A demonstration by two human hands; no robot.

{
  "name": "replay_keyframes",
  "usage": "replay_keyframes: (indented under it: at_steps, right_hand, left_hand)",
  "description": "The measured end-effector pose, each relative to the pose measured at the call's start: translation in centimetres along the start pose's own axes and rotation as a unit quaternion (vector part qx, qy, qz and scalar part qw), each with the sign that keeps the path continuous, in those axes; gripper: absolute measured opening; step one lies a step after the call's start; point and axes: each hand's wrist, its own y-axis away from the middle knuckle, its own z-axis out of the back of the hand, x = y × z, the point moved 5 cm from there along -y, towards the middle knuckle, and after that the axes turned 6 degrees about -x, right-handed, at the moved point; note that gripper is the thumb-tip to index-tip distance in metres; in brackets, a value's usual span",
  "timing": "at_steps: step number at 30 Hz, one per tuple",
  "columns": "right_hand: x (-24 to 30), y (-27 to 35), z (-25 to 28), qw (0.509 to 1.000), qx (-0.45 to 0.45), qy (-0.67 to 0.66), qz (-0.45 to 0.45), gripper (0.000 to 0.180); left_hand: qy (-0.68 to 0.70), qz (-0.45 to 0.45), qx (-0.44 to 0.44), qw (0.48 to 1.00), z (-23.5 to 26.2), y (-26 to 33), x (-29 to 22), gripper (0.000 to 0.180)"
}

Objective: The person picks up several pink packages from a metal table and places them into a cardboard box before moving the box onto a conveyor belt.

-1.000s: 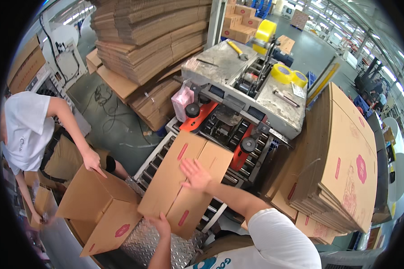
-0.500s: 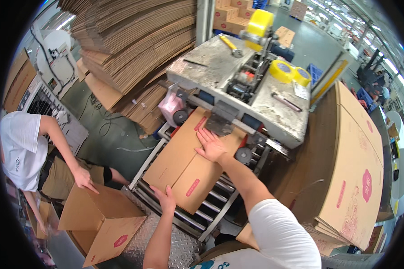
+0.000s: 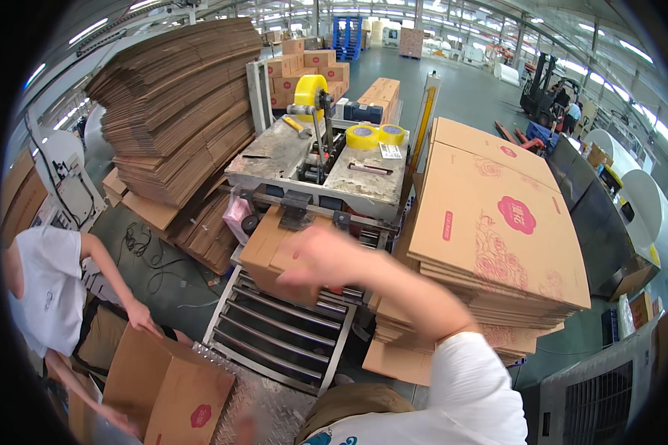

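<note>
My right hand (image 3: 321, 257) is blurred by motion, fingers apart and holding nothing. It hovers just above the near end of a closed brown carton (image 3: 263, 251). That carton lies on the roller bed (image 3: 278, 334), its far end under the head of the grey tape-sealing machine (image 3: 364, 178). Whether the hand touches the carton I cannot tell. A skin-coloured smear at the bottom edge looks like my left hand (image 3: 243, 428), too blurred to read.
A tall stack of flat printed cartons (image 3: 497, 230) stands at my right. More flat cardboard (image 3: 178, 119) is piled at the left. Yellow tape rolls (image 3: 375, 136) sit on the machine. A co-worker in a white shirt (image 3: 48, 289) handles an open carton (image 3: 167, 389) at lower left.
The carton has slid further into the sealing machine. My right hand has lifted off it and drawn back. My left hand has dropped from the carton's near edge to the frame's bottom.
</note>
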Motion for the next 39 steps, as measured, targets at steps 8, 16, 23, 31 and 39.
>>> replay_keyframes:
  at_steps: [8,16,23,31,39]
  right_hand:
    - [-8.7,20.8,4.6,0.932,-0.030,0.287,-0.220,0.055]
    - [-4.7,30.3,11.5,0.765,-0.236,0.495,-0.337,0.013]
    - [26.1,24.8,23.5,0.608,-0.540,0.567,0.129,0.026]
    - [33.1,21.8,26.5,0.644,-0.708,0.131,0.257,0.036]
    - [8.0,2.3,6.1,0.751,-0.620,-0.227,0.021,0.043]
  left_hand:
    - [0.019,-0.032,-0.061,0.997,-6.7,10.2,6.7,0.026]
    - [0.252,-0.027,0.139,0.957,-8.4,20.9,-0.3,0.034]
    - [0.368,-0.065,-0.139,0.917,6.5,20.2,-3.1,0.042]
    - [0.302,-0.308,-0.425,0.796,30.1,31.0,-19.9,0.103]
    - [0.093,-0.109,-0.686,0.713,31.6,40.3,-10.7,0.023]
